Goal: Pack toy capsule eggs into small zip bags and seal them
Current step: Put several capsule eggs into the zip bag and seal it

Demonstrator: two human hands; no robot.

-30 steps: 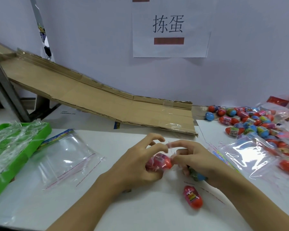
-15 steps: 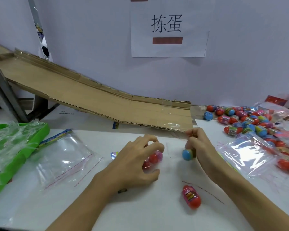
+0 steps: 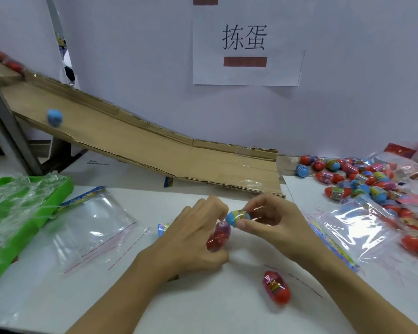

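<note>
My left hand (image 3: 193, 237) grips a small zip bag (image 3: 219, 236) with red eggs inside, low over the white table. My right hand (image 3: 273, 220) pinches a blue and yellow capsule egg (image 3: 237, 216) between thumb and fingers, right at the bag's mouth. A loose red egg (image 3: 275, 286) lies on the table in front of my right forearm. A heap of red and blue eggs (image 3: 357, 179) lies at the right. Empty zip bags lie at the left (image 3: 92, 227) and at the right (image 3: 355, 227).
A cardboard ramp (image 3: 143, 145) slopes down from the upper left to the table; a blurred blue egg (image 3: 54, 117) is on it and red eggs (image 3: 12, 65) are at its top. A green tray (image 3: 58, 189) with clear film stands at the left. A paper sign (image 3: 246, 51) hangs on the wall.
My right hand carried the blue egg left and down to the bag in my left hand. A blue egg and red eggs have appeared on the ramp.
</note>
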